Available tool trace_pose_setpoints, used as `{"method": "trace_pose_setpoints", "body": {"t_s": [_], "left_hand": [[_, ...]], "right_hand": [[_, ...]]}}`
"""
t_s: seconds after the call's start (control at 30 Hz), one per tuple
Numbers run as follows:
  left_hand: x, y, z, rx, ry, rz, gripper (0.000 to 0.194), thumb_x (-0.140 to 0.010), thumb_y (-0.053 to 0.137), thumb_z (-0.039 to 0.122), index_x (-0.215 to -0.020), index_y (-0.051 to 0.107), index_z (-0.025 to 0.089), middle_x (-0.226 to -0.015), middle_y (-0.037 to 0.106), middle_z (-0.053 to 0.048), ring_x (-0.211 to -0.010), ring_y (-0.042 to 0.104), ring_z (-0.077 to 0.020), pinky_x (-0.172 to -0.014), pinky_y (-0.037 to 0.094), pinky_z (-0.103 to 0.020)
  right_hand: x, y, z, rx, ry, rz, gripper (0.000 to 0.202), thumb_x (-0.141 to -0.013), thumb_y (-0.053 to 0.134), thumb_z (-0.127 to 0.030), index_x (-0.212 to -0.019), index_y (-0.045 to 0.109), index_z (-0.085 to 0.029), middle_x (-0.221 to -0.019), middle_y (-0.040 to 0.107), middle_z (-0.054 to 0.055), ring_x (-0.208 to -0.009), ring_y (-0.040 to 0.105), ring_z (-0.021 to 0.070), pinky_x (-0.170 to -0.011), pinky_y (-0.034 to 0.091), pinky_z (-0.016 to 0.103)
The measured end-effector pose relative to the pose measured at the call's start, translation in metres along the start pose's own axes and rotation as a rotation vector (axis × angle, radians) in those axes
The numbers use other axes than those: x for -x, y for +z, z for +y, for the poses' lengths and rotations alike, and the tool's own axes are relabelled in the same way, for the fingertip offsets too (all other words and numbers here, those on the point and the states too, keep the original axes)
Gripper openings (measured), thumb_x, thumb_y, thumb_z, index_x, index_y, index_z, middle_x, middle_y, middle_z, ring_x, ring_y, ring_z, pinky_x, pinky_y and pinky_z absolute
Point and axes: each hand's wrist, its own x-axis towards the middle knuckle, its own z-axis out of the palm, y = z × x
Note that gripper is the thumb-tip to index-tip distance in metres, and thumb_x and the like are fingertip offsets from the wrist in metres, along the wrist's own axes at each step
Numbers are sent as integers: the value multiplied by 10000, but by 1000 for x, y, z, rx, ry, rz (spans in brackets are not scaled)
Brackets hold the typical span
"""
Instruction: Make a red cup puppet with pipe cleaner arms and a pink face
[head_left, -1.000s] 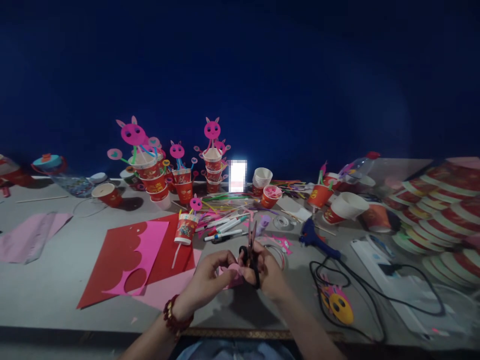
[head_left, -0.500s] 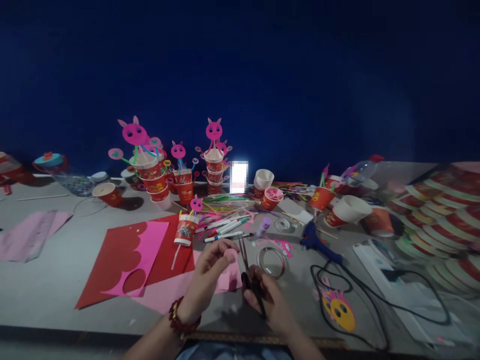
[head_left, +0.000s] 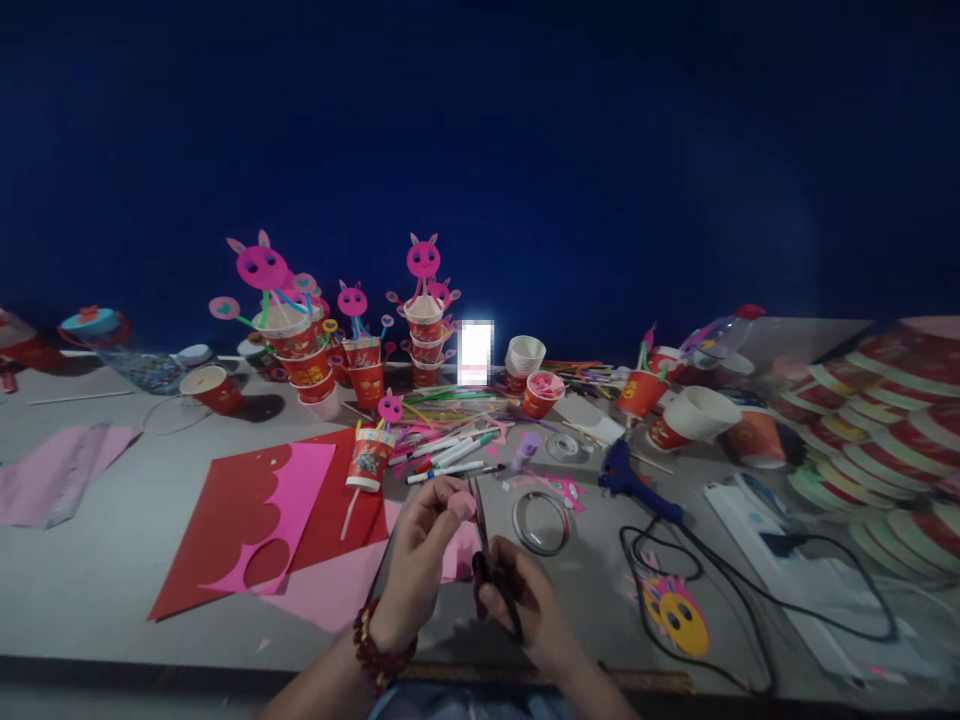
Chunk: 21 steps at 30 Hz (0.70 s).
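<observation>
My left hand (head_left: 421, 555), with a beaded bracelet at the wrist, pinches a small rounded piece of pink paper (head_left: 463, 504). Black-handled scissors (head_left: 481, 535) are gripped in my right hand (head_left: 525, 597), their blades pointing up and touching or very near the paper's right edge. Below the hands' fingertips lies a light pink sheet (head_left: 459, 556), partly hidden by my left hand. Left of it, a bright pink sheet with round cut-outs (head_left: 300, 500) rests on red sheets (head_left: 217, 510).
Decorated cups (head_left: 367, 460) and markers (head_left: 454, 455) stand or lie ahead. A tape roll (head_left: 541, 522), a blue glue gun (head_left: 637, 485) with its cord, a yellow face cut-out (head_left: 684, 622) and a white power strip (head_left: 795, 590) lie to the right.
The scissors have moved left against the paper and their blades look closer together. My left hand has turned the pink piece slightly. The view has shifted a little.
</observation>
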Motion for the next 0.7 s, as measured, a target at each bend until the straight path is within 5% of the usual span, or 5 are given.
{"method": "trace_pose_setpoints", "body": {"t_s": [0.7], "left_hand": [[0, 2, -2, -38, 4, 37, 174, -904, 672, 321, -806, 615, 190, -838, 584, -10, -773, 510, -147, -728, 426, -258]], "right_hand": [[-5, 5, -6, -24, 70, 27, 542, -618, 877, -589, -737, 504, -214, -613, 443, -75, -514, 403, 87, -496, 355, 202]]}}
